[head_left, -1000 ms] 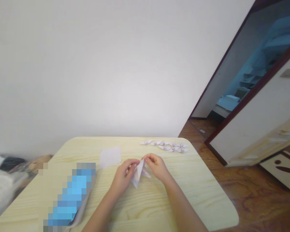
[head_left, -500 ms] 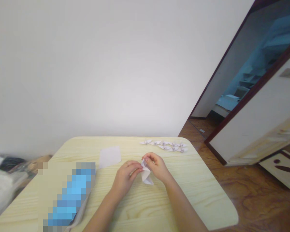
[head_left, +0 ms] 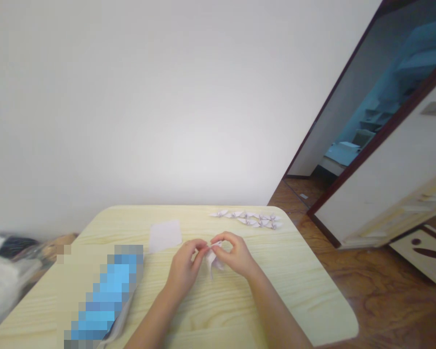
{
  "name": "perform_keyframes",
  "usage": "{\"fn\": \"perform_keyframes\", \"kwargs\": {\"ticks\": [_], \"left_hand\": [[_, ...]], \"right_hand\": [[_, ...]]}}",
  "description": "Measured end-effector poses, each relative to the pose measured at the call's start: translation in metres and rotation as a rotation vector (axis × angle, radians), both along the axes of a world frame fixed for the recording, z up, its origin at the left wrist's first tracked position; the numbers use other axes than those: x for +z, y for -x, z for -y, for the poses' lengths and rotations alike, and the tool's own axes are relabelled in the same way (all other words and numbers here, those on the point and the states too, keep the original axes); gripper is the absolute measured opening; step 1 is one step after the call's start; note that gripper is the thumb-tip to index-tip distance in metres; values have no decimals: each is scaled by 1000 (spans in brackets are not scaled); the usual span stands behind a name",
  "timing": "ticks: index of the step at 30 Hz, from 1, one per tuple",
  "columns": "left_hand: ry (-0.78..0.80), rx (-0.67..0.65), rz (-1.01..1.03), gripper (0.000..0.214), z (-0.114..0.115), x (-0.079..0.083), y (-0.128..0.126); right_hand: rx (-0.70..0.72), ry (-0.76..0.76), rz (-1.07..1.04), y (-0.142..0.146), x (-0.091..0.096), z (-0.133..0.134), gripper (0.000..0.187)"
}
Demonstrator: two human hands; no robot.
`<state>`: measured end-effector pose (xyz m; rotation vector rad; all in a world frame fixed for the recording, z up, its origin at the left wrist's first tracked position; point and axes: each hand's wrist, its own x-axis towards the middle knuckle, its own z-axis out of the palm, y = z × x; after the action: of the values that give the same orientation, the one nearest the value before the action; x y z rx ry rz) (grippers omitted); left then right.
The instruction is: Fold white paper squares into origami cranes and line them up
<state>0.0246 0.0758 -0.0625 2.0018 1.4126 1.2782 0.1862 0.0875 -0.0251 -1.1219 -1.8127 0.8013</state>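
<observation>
A small white folded paper (head_left: pixel 211 264) is held between my hands over the middle of the table, its lower flaps hanging down. My left hand (head_left: pixel 186 261) pinches its upper left edge between thumb and fingers. From the other side, my right hand (head_left: pixel 236 254) grips the upper right with thumb and forefinger, covering part of the folds. Beyond them, several folded white paper pieces (head_left: pixel 250 222) lie in two rows near the far right edge. A flat sheet of white paper (head_left: pixel 165 236) rests to the left of my left hand.
The pale wood-grain table (head_left: pixel 294 291) has rounded corners and meets a white wall (head_left: pixel 189 106) at the back. On its left lies a pixelated blue object (head_left: pixel 105 295). Plastic bags (head_left: pixel 7 281) sit beyond the left edge; a doorway (head_left: pixel 334 121) stands at the right.
The folded paper has turned in my hands, its flaps now pointing down rather than toward the lower right. Both hands' fingertips have come closer together at its top.
</observation>
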Motion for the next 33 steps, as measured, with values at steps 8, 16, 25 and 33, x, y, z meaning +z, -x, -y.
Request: {"fn": "perform_keyframes", "kwargs": {"ticks": [8, 16, 25, 33], "left_hand": [[-30, 7, -2, 15, -1, 0, 0], [-100, -53, -51, 15, -4, 1, 2], [-40, -64, -43, 18, -3, 4, 2], [6, -38, 40, 19, -5, 5, 3]], "right_hand": [[-7, -43, 73, -1, -1, -1, 9], [-13, -115, 112, 0, -1, 0, 5], [-10, -146, 184, -4, -2, -1, 5], [8, -14, 99, -18, -5, -10, 8]]}}
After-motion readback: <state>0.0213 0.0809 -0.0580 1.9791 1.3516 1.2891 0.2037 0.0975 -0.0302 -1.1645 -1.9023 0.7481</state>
